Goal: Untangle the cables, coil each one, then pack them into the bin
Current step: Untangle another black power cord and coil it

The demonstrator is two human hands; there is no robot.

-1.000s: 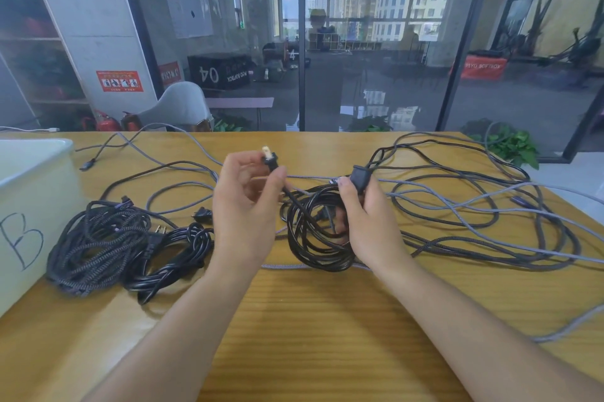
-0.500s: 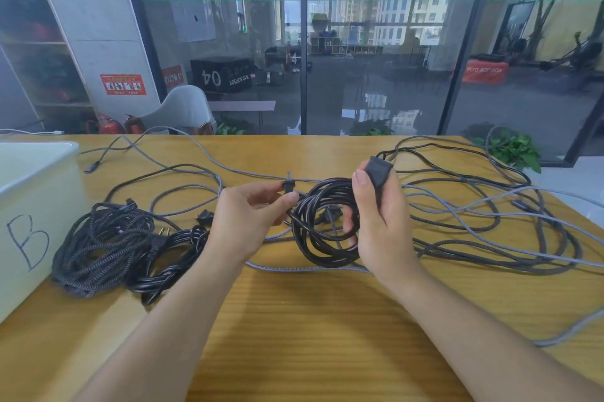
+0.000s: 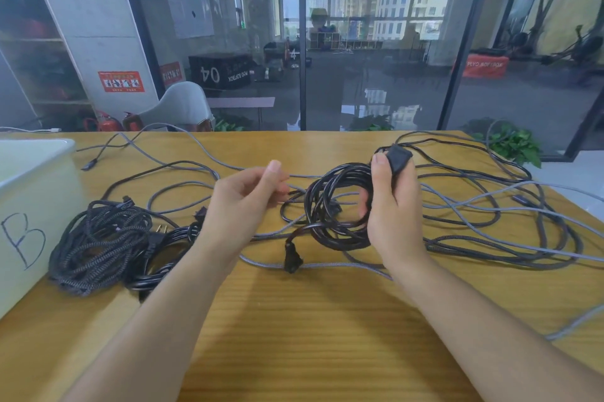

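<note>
My right hand (image 3: 389, 208) grips a coiled black cable (image 3: 330, 205) just above the wooden table (image 3: 327, 336), thumb pressed on its boxy black connector (image 3: 399, 157). The coil's other end, a black plug (image 3: 292, 258), hangs loose below the coil, near the tabletop. My left hand (image 3: 245, 202) is to the left of the coil, fingers curled, pinching a strand of the same cable where it leaves the coil. A white bin (image 3: 36, 192) marked "B" stands at the left edge.
Two finished coils lie beside the bin: a braided dark one (image 3: 98, 238) and a glossy black one (image 3: 166, 248). A loose tangle of grey and black cables (image 3: 490, 221) spreads over the right and far side of the table. A glass wall is behind.
My left hand let the plug end go; it now dangles under the coil. The left hand dropped lower and holds a strand instead. The right hand lifted the coil slightly.
</note>
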